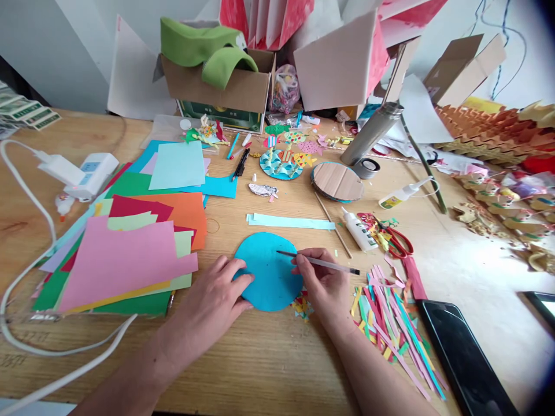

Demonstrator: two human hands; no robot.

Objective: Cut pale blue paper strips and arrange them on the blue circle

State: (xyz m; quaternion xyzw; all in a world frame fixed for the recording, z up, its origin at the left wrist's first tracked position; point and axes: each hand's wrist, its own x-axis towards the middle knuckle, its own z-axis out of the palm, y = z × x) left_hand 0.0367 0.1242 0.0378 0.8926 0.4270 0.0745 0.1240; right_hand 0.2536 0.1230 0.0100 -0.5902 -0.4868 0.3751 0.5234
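A round blue disc [266,277] lies flat on the wooden table in front of me, with a few small dark marks on its face. My left hand [221,286] rests at its left edge, fingers spread and lying on the disc. Between the thumb and fingers of my right hand [323,283] is a slim pen [329,265], its dark tip pointing left over the upper part of the disc. Whether the tip touches the surface I cannot tell. Just beyond the disc lie pale blue paper strips [290,221]. Small colored paper scraps [302,305] show under its lower right edge.
Stacked colored paper [121,260] lies left, beside a white cable [26,341]. At right are a glue bottle [361,230], red scissors [399,242], loose paper strips [390,323] and a black phone [468,358]. Behind stand a cardboard disc [337,181], a metal flask [373,133] and boxes.
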